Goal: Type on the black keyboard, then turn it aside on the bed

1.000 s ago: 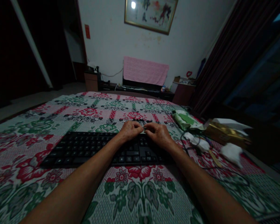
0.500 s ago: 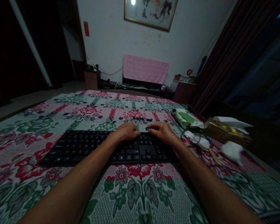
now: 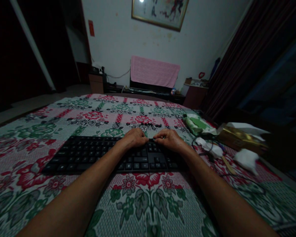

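Fingertips of left hand [image 3: 134,138] and right hand [image 3: 169,139] nearly met over the far row of the black keyboard [image 3: 88,154], right of its middle. Left fingers [image 3: 143,141] were curled down with the tips on the keys. Right fingers [image 3: 158,136] were curled too, tips at the keyboard's far edge. Too dark and small to tell whether either hand pinched a key or only pressed on it.

The step looked like fine fingertip work on one spot of the far key row, both hands on it at once, wrists resting low on the keys. Judged from that, anything further there called for small, precise tip pressure, not a whole-hand grip, and for the keyboard to stay put.

Just beyond the fingers, small dark pieces [image 3: 148,125] lay in a loose line on the floral bedspread [image 3: 143,197], possibly keycaps, not sure. The keyboard ran out well to the left of the fingers and lay flat on the bedspread.

Right of the fingers: a green packet [image 3: 196,125], a dark cable [image 3: 196,142], a white wad [image 3: 210,150]. Farther right were a gold box [image 3: 236,139] and a white fluffy lump [image 3: 245,158]. Far beyond the fingers, a pink cloth [image 3: 154,70] hung against the wall.
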The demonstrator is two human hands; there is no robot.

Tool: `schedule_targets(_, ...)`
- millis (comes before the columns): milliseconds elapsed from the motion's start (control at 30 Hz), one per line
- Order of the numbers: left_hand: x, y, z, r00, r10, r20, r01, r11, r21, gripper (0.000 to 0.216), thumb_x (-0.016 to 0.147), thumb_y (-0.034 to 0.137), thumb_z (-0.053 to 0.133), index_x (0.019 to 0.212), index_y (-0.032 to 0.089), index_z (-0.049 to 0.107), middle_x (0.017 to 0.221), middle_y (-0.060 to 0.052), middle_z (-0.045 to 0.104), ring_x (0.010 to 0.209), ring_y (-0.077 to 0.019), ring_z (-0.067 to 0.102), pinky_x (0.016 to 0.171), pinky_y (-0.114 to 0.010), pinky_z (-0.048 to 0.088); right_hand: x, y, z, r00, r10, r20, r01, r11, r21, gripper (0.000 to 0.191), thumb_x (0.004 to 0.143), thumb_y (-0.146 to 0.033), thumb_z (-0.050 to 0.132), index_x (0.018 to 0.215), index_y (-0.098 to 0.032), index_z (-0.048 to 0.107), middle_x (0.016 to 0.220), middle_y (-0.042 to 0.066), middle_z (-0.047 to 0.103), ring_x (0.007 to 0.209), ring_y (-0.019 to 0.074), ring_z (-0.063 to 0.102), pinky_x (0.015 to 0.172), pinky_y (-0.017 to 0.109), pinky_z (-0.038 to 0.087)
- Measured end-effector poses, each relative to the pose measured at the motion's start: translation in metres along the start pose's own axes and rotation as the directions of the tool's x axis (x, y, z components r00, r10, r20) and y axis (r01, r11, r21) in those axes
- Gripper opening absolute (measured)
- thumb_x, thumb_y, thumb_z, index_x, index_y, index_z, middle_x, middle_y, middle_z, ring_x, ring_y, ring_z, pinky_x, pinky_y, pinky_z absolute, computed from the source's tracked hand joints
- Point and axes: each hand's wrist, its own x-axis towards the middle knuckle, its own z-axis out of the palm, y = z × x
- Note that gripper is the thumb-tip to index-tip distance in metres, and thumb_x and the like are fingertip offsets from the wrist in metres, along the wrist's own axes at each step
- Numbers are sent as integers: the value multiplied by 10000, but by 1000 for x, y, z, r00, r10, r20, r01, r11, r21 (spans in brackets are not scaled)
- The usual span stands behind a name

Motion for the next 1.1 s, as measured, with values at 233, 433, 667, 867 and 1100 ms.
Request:
schedule_targets(233, 0, 0, 1, 1000, -30, -10, 30, 1000, -5, 330, 615, 422, 444, 653, 180, 666, 570, -35, 600, 531, -128, 504, 452, -203, 305, 1, -8, -2, 995, 97, 39, -98, 994, 37, 137, 607, -233, 579, 702, -186, 665, 720, 13, 642, 658, 120, 570, 587, 207, 424)
schedule_targets(433, 0, 2, 1, 999, -48, -21, 47, 998, -37, 311, 599, 412, 475, 628, 167, 663, 539, -36, 593, 530, -125, 508, 463, -197, 316, 1, -9, -1, 991, 121, 56, -124, 991, 42, 136, 593, -241, 589, 692, -194, 670, 688, 0, 647, 628, 115, 567, 557, 197, 420)
schedule_targets(667, 1, 2, 4, 997, -66, -39, 65, 998, -20, 446, 571, 553, 448, 545, 154, 643, 466, -33, 549, 458, -109, 465, 432, -198, 295, 1, -8, 2, 988, 146, 56, -150, 984, 92, 122, 581, -224, 591, 670, -187, 665, 638, -9, 640, 584, 102, 558, 509, 178, 405)
schedule_targets(867, 2, 3, 6, 993, -112, -22, 112, 993, -40, 425, 532, 551, 498, 558, 153, 644, 452, -20, 547, 444, -98, 464, 434, -188, 300, 2, -4, 6, 969, 223, 109, -240, 954, 181, 139, 577, -249, 597, 673, -163, 650, 633, -4, 639, 541, 94, 547, 476, 175, 404)
schedule_targets(1100, 1, 4, 4, 993, -117, 3, 117, 993, 10, 462, 537, 579, 478, 618, 162, 657, 522, -36, 575, 493, -125, 494, 441, -203, 313, 3, -4, 1, 954, 218, 205, -274, 913, 304, 98, 579, -206, 598, 662, -163, 628, 602, -14, 631, 518, 83, 539, 471, 171, 409)
